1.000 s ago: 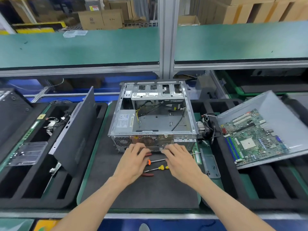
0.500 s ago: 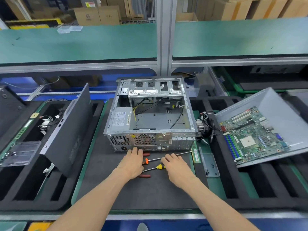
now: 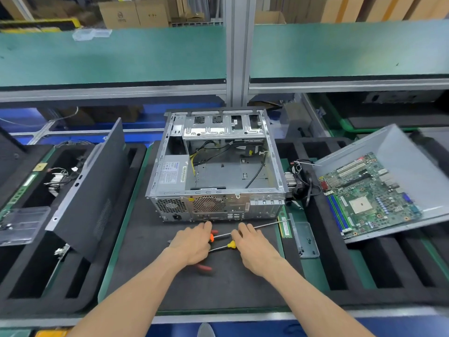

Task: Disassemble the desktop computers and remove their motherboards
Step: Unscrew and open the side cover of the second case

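Observation:
An open silver desktop case (image 3: 213, 207) lies on the black mat (image 3: 218, 288), its rear panel facing me. Inside are a power supply and loose cables; no board shows in it. A green motherboard (image 3: 369, 195) lies on a tilted grey panel (image 3: 398, 152) at the right. My left hand (image 3: 192, 244) rests on the handle end of an orange screwdriver (image 3: 255, 227) and on red pliers (image 3: 204, 267). My right hand (image 3: 255, 246) lies flat over a yellow screwdriver (image 3: 230, 244). Both hands are just short of the case, fingers fairly straight.
A black side panel (image 3: 97, 190) leans in the foam tray at the left, beside loose parts and a clear plastic cover (image 3: 21, 224). A cooler with cables (image 3: 297, 182), a memory stick (image 3: 284, 227) and a metal bracket (image 3: 306, 239) lie right of the case.
Both hands have drawn back from the case's rear panel towards me and now lie over the tools on the mat. The case has not visibly moved.

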Demonstrator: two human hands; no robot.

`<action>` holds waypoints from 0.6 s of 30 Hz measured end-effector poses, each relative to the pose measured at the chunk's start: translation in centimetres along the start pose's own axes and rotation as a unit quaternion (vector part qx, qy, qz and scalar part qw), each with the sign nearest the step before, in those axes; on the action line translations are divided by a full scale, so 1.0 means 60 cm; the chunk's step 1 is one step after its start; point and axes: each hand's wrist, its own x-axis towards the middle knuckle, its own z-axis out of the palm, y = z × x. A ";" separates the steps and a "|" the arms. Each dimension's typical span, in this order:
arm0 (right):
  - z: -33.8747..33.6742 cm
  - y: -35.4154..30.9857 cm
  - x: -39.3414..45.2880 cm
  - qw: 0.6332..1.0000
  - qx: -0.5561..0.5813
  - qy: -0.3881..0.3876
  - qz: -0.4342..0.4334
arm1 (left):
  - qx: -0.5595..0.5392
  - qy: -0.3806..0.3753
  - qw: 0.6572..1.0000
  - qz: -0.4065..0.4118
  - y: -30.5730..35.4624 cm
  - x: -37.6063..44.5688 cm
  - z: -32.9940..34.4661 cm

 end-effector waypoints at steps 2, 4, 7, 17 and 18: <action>-0.007 0.001 -0.005 1.000 0.002 0.007 0.001 | -0.019 0.008 1.000 0.015 -0.001 -0.009 -0.005; -0.017 0.003 -0.012 1.000 0.009 0.021 -0.001 | -0.056 0.023 0.998 0.023 0.000 -0.020 -0.008; -0.036 0.007 -0.021 0.999 0.012 0.047 -0.008 | -0.110 0.043 0.993 0.018 0.008 -0.036 -0.008; -0.090 0.019 -0.080 0.994 0.043 0.102 0.021 | -0.298 0.032 0.954 0.017 0.064 -0.067 -0.052; -0.096 0.022 -0.087 0.993 0.049 0.109 0.021 | -0.300 0.032 0.953 0.027 0.072 -0.069 -0.059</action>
